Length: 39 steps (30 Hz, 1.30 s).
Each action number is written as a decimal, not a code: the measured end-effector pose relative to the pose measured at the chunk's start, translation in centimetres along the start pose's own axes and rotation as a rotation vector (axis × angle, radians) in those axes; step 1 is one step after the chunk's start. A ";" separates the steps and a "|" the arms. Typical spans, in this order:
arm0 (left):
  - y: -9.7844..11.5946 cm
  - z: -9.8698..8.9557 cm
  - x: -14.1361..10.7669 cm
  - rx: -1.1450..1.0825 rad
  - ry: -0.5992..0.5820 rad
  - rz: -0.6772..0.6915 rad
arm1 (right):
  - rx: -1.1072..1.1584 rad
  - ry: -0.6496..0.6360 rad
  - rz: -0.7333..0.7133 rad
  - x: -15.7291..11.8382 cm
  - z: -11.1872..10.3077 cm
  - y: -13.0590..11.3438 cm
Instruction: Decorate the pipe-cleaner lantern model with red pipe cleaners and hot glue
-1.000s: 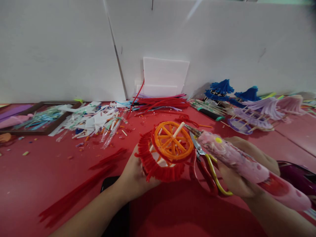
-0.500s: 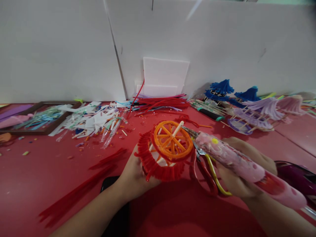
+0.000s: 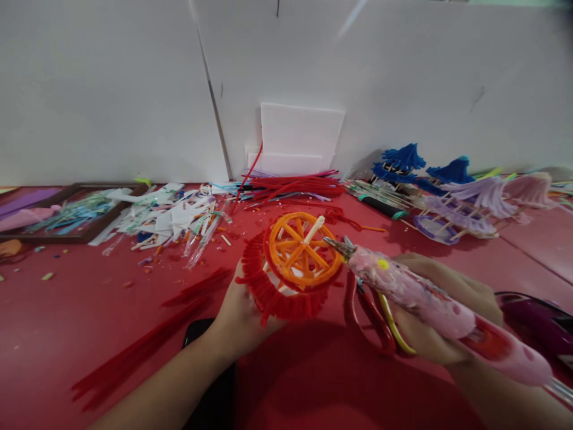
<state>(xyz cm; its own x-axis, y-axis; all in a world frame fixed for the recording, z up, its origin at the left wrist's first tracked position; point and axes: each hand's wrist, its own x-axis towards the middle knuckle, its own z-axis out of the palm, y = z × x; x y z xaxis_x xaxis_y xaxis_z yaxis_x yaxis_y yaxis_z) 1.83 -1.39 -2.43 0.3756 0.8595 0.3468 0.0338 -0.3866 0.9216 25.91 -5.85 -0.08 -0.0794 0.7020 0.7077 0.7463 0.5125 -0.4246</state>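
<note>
My left hand (image 3: 239, 319) is wrapped round a pipe-cleaner craft piece (image 3: 293, 286) with a fringed red skirt. On top of it sits an orange spoked wheel (image 3: 286, 263) with a pale wooden stick (image 3: 314, 229) rising from its centre. My left fingertips are hidden behind the piece. In my right hand (image 3: 441, 286) is a pink hot glue pen (image 3: 416, 292), its metal nozzle pointing left, just right of the stick and over the wheel's edge. Pliers (image 3: 378, 319) with red and yellow handles lie below the pen, their pivot covered by it.
Red pipe cleaners (image 3: 152, 340) and a black phone-like object (image 3: 210, 382) lie left. White scraps (image 3: 172, 215) and a brown frame (image 3: 89, 236) stand further back. Blue (image 3: 400, 164) and lilac roofed models (image 3: 474, 203) are at the back right. A purple object (image 3: 537, 322) is far right.
The craft piece in my left hand has shifted slightly left and up. The glue pen's nozzle has moved a little left and down, and now shows apart from the stick's tip.
</note>
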 end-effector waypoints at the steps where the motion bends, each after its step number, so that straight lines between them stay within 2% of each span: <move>1: -0.1 -0.1 0.0 0.016 0.025 0.001 | -0.013 -0.009 -0.066 0.2 -0.1 -0.2; 4: -0.2 -0.2 0.1 0.090 0.074 0.028 | -0.051 -0.035 -0.167 0.5 -0.1 -0.5; 8: 0.0 -0.4 0.4 0.208 0.111 0.079 | -0.031 -0.052 -0.132 0.0 -0.1 0.1; 15: -0.2 -0.5 0.3 0.301 0.203 0.092 | -0.024 -0.046 -0.129 -0.3 0.0 0.5; 19: -0.4 -0.6 0.3 0.344 0.195 0.119 | -0.022 -0.057 -0.144 -0.2 -0.1 0.3; 26: -0.2 -0.3 0.3 0.253 0.259 0.108 | -0.018 -0.048 -0.128 -0.2 0.0 0.2; 31: -0.3 -0.1 0.3 0.243 0.281 0.122 | -0.034 -0.054 -0.090 -0.4 0.0 0.3; 39: -0.3 -0.1 0.1 0.261 0.300 0.071 | 0.008 -0.099 -0.013 -0.9 0.1 0.8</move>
<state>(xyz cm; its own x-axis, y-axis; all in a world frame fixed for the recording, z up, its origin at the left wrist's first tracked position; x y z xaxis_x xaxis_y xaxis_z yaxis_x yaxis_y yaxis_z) 1.78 -1.14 -2.64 0.0998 0.8720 0.4792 0.2659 -0.4875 0.8316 26.48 -6.05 -1.13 -0.1538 0.7406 0.6541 0.7395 0.5253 -0.4210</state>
